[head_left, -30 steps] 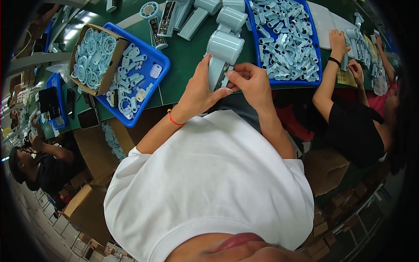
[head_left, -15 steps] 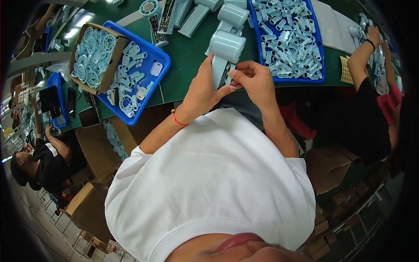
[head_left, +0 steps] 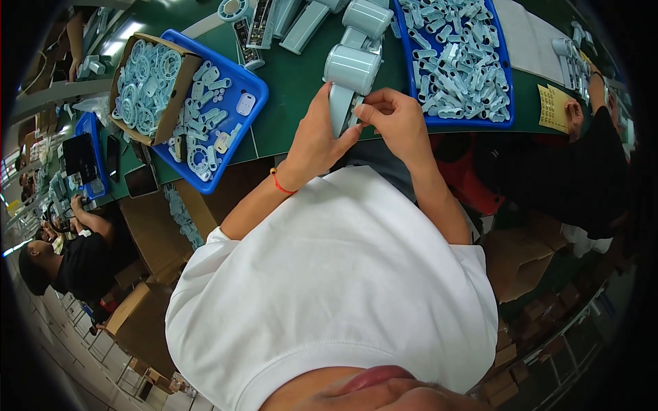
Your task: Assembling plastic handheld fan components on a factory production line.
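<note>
My left hand [head_left: 314,142] is closed round the handle of a pale blue plastic housing [head_left: 351,69] with a glossy cylindrical head. The head points away from me, and the handle's right side lies open, with small inner parts showing. At that open side, my right hand [head_left: 399,128] has its thumb and forefinger pinched together. Whatever is between those fingertips is too small and hidden to make out. Just beyond the held piece lies another similar housing [head_left: 368,19] on the green table [head_left: 288,89].
To the right stands a blue tray [head_left: 509,82] full of small pale blue parts. On the left, another blue tray [head_left: 258,92] holds loose parts and a cardboard box [head_left: 169,92] of rings. Several more housings [head_left: 305,26] lie at the back. A co-worker's hand [head_left: 574,120] touches yellow paper [head_left: 552,108].
My hands and the housing have shifted only slightly, still at the same spot. At the right, the co-worker's arm has come down and a hand now rests by the yellow paper.
</note>
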A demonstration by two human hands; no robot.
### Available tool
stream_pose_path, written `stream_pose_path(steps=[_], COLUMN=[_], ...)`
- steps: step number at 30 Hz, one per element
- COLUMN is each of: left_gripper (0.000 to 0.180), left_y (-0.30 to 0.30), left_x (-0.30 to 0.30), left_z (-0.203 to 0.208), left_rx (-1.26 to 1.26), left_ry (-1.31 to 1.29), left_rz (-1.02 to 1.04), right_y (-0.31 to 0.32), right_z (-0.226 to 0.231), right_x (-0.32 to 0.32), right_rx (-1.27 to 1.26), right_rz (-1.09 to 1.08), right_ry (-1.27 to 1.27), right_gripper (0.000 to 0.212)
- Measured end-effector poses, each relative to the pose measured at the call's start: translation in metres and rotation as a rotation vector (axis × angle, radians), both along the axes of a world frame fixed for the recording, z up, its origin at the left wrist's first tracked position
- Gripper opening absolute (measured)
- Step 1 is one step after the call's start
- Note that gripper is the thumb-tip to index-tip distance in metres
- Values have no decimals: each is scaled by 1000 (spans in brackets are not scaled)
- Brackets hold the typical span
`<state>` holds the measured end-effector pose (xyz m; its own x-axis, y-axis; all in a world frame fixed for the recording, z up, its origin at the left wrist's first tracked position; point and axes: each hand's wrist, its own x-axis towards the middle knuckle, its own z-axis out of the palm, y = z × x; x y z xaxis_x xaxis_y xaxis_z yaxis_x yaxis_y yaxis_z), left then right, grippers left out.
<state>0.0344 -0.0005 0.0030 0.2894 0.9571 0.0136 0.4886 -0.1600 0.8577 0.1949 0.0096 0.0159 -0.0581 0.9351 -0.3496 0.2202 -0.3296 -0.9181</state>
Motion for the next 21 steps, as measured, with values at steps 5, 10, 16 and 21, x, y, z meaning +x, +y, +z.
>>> stream_pose_path(steps=[5,10,16,21], left_gripper=[65,71,63,62], left_y=[1,2,3,1], left_x=[-3,-4,-5,-4], left_z=[-6,4,-2,-5], left_rx=[-38,-127,-48,-22], left_ry=[-27,-32,31,-67], left_rz=[3,-32,-41,-5], right_y=[-1,4,-3,-5], right_z=[2,-5,-15,-7], right_x=[-2,4,0,-3], right_rx=[-3,-165,11,7], right_rz=[-3,4,-5,-35], right_ry=[-8,167,165,138], right_gripper=[21,24,26,25])
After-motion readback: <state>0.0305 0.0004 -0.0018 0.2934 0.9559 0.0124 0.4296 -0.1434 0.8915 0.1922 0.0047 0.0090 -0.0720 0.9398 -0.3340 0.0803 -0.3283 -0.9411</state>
